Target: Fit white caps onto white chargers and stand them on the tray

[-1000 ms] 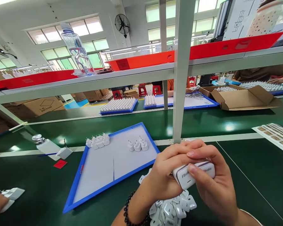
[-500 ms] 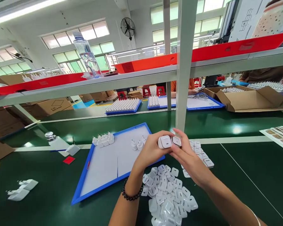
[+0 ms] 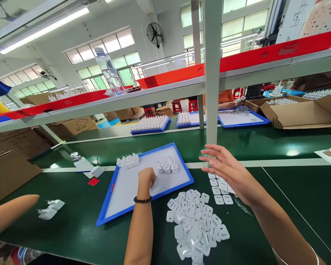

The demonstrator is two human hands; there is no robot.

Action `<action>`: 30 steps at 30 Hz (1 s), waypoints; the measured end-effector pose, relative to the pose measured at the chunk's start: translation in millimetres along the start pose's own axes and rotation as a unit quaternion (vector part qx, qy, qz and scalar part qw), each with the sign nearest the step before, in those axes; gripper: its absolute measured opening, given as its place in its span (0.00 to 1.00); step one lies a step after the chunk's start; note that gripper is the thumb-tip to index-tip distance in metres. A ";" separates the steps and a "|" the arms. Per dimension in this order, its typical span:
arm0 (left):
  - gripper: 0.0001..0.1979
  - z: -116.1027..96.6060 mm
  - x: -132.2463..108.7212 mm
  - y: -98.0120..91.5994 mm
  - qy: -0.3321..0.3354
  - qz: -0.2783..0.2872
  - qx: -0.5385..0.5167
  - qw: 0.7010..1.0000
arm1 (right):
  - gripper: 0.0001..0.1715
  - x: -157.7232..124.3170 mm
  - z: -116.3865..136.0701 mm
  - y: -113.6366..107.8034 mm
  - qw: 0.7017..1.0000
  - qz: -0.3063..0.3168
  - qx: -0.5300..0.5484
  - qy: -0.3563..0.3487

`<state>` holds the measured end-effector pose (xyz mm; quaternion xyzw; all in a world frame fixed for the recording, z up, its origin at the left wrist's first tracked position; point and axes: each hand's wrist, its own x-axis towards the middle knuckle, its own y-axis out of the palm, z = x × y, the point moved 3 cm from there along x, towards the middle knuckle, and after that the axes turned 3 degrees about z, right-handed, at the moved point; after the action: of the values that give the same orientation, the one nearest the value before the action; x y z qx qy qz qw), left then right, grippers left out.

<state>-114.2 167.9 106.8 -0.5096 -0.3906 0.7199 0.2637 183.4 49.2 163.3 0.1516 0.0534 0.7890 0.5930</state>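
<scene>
My left hand (image 3: 146,178), with a dark bead bracelet at the wrist, reaches onto the blue-rimmed white tray (image 3: 118,206) and is closed around a white charger plug, mostly hidden by the fingers. It sits just left of a short row of three white plugs (image 3: 167,167) standing on the tray. A second cluster of plugs (image 3: 128,161) stands at the tray's far left. My right hand (image 3: 225,172) hovers with fingers spread and nothing in it, above a small group of flat-lying white plugs (image 3: 218,187). A big heap of loose white plugs (image 3: 196,224) lies near me.
A white post (image 3: 212,73) rises just behind my right hand, under a shelf with red trays and a water bottle (image 3: 108,71). A dispenser bottle (image 3: 79,162) and red tag lie left. Another person's arm (image 3: 9,215) enters bottom left beside two plugs (image 3: 49,209). Cardboard boxes stand right and left.
My hands held a white plug together near my face, then separated. The left hand went down onto the tray with it; the right hand let go and spread its fingers.
</scene>
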 end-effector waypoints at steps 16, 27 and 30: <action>0.18 -6.7 2.7 -1.4 0.026 0.021 -0.001 0.999 | 0.26 -17.6 24.5 -74.7 0.933 -0.085 -0.349 0.024; 0.14 -14.1 47.6 -11.7 0.145 -0.075 0.042 0.986 | 0.38 -101.9 37.9 -225.1 0.592 -0.471 -0.566 0.327; 0.15 -8.6 54.5 -20.4 0.213 -0.134 0.052 0.967 | 0.39 -138.4 15.3 -241.0 0.569 -0.493 -0.538 0.379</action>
<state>-125.1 224.1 93.4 -0.5797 -0.3523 0.5724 0.4607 444.4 -13.9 89.8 -0.5581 -0.0948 0.2429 0.7877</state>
